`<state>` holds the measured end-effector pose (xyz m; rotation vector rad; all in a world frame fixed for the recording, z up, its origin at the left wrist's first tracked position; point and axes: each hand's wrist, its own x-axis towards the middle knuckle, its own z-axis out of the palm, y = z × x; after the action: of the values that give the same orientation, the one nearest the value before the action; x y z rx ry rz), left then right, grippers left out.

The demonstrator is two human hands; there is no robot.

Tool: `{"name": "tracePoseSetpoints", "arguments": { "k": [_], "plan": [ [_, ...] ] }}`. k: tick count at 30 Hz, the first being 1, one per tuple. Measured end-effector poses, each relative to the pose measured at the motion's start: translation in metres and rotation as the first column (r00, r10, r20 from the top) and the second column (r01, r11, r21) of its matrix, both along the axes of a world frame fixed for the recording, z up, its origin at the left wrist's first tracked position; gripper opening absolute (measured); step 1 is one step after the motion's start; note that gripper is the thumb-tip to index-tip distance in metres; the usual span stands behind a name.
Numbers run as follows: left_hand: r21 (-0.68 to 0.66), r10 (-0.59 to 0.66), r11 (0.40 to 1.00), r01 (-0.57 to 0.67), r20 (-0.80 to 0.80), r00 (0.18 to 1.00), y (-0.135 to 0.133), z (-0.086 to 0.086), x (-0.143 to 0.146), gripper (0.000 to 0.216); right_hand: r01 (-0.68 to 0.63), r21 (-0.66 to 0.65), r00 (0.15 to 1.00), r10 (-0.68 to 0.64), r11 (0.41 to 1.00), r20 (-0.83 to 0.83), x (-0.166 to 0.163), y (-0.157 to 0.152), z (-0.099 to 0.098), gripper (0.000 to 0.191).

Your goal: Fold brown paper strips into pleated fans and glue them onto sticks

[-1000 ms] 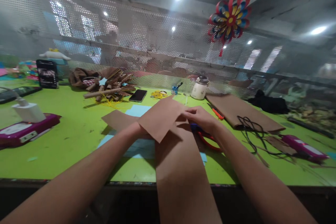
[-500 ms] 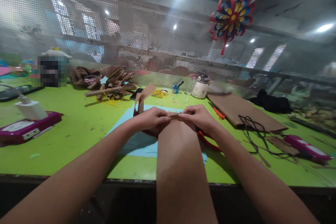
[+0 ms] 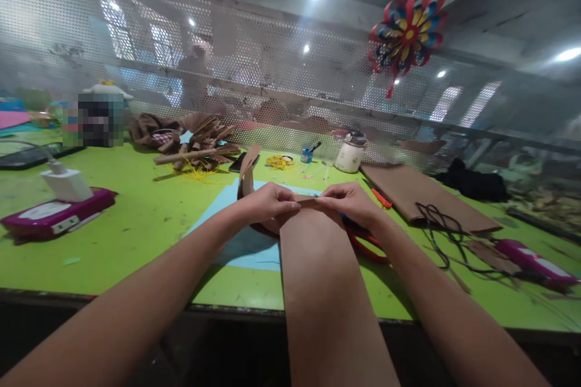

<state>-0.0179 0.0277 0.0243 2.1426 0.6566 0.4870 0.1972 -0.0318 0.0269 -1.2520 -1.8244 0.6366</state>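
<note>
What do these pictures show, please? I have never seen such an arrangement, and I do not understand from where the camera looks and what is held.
There is no machine here. You see a person's own bare hands, and the single camera, worn on that person's head, looks forward and down at them. The left hand and right hand pinch the far end of a wide brown strip, probably paper, which runs back toward the person, past the edge of the green table. Light blue paper lies beneath the hands. Further away stand a white bottle and, to its left, yellow strings. A large brown sheet lies at the right.
</note>
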Motion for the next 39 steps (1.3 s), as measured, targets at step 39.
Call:
{"name": "tracePoseSetpoints", "arguments": {
  "k": [39],
  "plan": [
    [-0.083,-0.028,0.996,0.026,-0.023,0.999,0.001,0.005,-0.007,0.027,-0.195,-0.262,0.959,0.127,0.945,-0.254,0.025,0.005,0.001,0.034]
  ]
}}
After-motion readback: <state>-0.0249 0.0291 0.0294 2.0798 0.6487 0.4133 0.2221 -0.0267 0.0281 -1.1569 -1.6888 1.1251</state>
